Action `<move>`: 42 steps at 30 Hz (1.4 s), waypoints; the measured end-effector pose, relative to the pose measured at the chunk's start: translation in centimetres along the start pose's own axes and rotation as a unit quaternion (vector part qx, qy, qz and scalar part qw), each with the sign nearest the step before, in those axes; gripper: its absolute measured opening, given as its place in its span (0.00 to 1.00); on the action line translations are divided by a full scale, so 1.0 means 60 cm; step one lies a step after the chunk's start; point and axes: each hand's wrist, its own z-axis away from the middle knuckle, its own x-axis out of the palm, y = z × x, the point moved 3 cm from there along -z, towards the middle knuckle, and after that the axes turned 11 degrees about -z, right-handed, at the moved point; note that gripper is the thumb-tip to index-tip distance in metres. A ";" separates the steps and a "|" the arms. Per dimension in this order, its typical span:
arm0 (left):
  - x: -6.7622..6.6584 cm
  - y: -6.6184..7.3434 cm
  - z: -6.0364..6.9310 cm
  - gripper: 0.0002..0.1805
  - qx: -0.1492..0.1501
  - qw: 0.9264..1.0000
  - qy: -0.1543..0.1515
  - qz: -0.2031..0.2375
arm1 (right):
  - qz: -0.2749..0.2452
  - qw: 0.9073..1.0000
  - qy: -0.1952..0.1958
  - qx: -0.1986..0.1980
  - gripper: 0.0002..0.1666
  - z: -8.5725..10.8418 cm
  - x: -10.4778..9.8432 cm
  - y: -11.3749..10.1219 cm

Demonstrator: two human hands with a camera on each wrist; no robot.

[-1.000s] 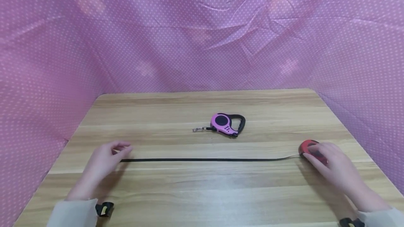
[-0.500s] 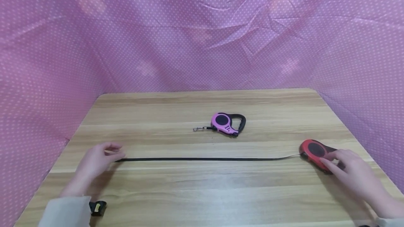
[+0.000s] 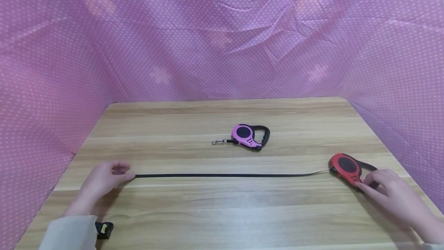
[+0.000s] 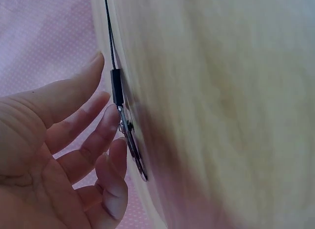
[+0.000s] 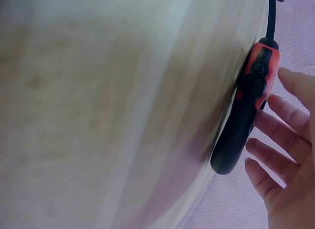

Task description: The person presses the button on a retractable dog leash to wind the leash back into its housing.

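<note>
The left hand [image 3: 102, 180] and right hand [image 3: 392, 194] (fingers relaxed, neither gripping) sit by the clip [image 4: 130, 140] and red leash [image 3: 341, 166], whose black strap [image 3: 222, 175] stays nearly straight, presumably locked out.

No word, brand or number can be read. The pink leash reel [image 3: 244, 138] bears dark marks [image 3: 249, 141] at five o'clock from its disc [image 3: 243, 132], too small to decipher; the red leash reel [image 3: 348, 172] has similarly illegible ones.
</note>
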 end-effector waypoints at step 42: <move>-0.004 -0.019 -0.006 0.24 -0.016 0.998 -0.049 -0.030 | 0.053 0.993 -0.060 -0.092 0.18 0.010 0.013 0.007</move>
